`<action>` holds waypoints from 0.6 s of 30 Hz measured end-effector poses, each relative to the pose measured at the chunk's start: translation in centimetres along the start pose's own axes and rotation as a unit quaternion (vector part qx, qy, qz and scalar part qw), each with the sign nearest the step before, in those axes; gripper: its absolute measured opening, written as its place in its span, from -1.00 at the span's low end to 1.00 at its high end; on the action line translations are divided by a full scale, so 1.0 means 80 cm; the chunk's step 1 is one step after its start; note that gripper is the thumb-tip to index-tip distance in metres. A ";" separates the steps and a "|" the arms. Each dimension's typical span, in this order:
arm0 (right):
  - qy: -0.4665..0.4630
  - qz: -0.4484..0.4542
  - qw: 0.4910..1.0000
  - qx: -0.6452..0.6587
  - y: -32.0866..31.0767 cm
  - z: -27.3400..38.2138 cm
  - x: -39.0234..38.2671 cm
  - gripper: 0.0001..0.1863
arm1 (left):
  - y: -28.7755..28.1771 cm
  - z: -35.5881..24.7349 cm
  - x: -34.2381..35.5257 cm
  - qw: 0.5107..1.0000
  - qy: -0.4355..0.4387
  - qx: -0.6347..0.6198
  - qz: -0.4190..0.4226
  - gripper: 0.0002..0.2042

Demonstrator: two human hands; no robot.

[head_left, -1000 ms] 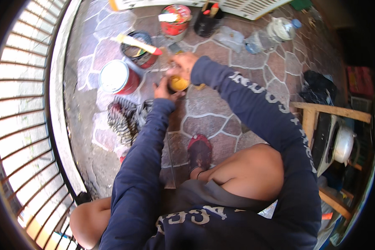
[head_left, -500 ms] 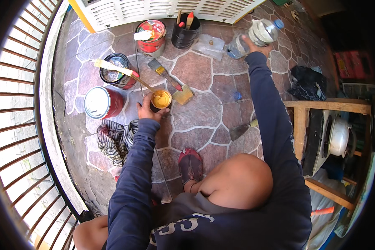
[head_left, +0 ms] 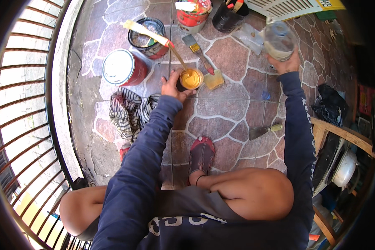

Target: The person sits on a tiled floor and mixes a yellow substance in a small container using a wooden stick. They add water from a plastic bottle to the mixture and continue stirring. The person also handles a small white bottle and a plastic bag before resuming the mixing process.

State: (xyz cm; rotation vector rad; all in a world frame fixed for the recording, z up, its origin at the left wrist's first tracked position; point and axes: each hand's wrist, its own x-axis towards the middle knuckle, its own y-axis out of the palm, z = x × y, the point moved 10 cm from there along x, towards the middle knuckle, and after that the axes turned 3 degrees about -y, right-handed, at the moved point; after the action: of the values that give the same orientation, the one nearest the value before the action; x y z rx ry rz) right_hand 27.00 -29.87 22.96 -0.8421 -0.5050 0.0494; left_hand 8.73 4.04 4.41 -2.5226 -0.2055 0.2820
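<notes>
At front centre, left hand (head_left: 173, 88) curls round the paint cup (head_left: 190, 80): likely light, easily spilled; grip its wall. Ahead right, right hand (head_left: 287, 63) clasps the bottle (head_left: 279, 41): likely thin, squeezable plastic; hold mid-body.

Lettering: short run of dark capitals on the yellow edge strip (head_left: 332, 4) of the white louvred panel (head_left: 277, 8), right at the view's upper edge. Large pale letters across the front of the dark blue shirt (head_left: 233, 233), partly lost in folds; pale marks along its right sleeve (head_left: 296, 137), edge-on, unreadable. Red paint can (head_left: 194, 18): smeared, illegible. Flat brush (head_left: 202, 57): yellow patch, too small to read. Clear plastic bottle (head_left: 280, 39) in right hand (head_left: 286, 63): blurred.
</notes>
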 end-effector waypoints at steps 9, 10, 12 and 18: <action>-0.104 0.165 0.975 -0.104 0.071 0.075 -0.054 0.05 | 0.003 0.003 0.000 1.000 -0.002 0.002 0.013 -0.15; -0.105 0.176 0.972 -0.116 0.076 0.076 -0.058 0.04 | 0.002 0.003 0.001 1.000 -0.004 0.004 0.010 -0.15; -0.116 0.192 0.965 -0.135 0.085 0.077 -0.066 0.05 | 0.004 0.005 0.001 1.000 -0.015 0.017 0.017 -0.16; -0.159 0.211 0.949 -0.170 0.108 0.080 -0.080 0.11 | 0.004 0.007 0.002 0.998 -0.046 0.022 0.027 -0.16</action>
State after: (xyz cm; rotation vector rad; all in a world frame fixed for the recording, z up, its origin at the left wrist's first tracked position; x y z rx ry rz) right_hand 19.81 -21.14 17.64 -1.2826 -0.6385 0.5116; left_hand 8.77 4.12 3.80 -2.4760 -0.1665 0.4190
